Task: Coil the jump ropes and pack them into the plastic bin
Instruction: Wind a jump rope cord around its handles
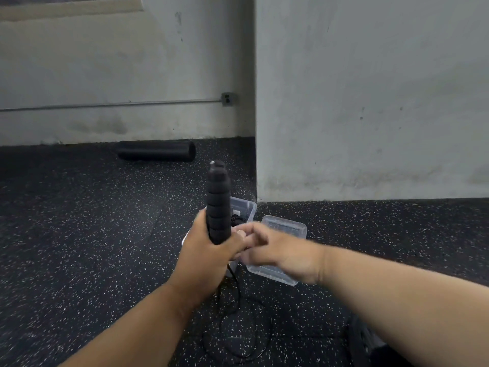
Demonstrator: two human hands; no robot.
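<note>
- The left hand is wrapped tight round the bottom of a black foam jump rope handle, fingers curled fully about it.
- The handle stands nearly upright out of that fist, its long axis running from the fist up to a capped tip.
- The right hand reaches across from the right and meets the left one just below the handle; it is blurred, so I cannot tell whether its fingers pinch the cord or only touch the other hand.
- The rope cord drops straight down from under the left fist and lies in loose loops on the speckled floor, directly below the grip and nearer the person.
- The clear plastic bin sits on the floor just behind the hands, with something dark inside it; its lid lies beside it to the right.
- To my eye, the coiling turns on that drop: slack lies below, bin beyond, the right hand nearer the cord.
</note>
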